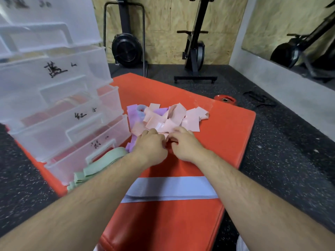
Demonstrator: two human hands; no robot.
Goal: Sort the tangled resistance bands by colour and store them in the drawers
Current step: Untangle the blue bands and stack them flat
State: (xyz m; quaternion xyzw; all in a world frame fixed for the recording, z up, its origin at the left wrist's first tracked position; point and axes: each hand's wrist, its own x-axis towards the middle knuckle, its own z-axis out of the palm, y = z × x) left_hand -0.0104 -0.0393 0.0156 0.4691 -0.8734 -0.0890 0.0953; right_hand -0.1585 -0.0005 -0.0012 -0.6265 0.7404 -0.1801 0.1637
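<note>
Head view gives us a wide orange padded mat [208, 127] on speckled black rubber flooring [282, 151], its right half bare out to the edge, while a translucent plastic drawer tower [59, 109] crowds its left edge with several drawers pulled out toward us. We see a flat pale blue band [168, 189] lying crosswise near us, long axis left to right, pale green bands [94, 171] trailing diagonally beside the lowest drawer, and the tangled heap of pink and purple bands [166, 118] mid-mat. Our left hand [151, 147] and right hand [184, 145] meet at the heap's near edge, fingers curled and pinching pink strips.
</note>
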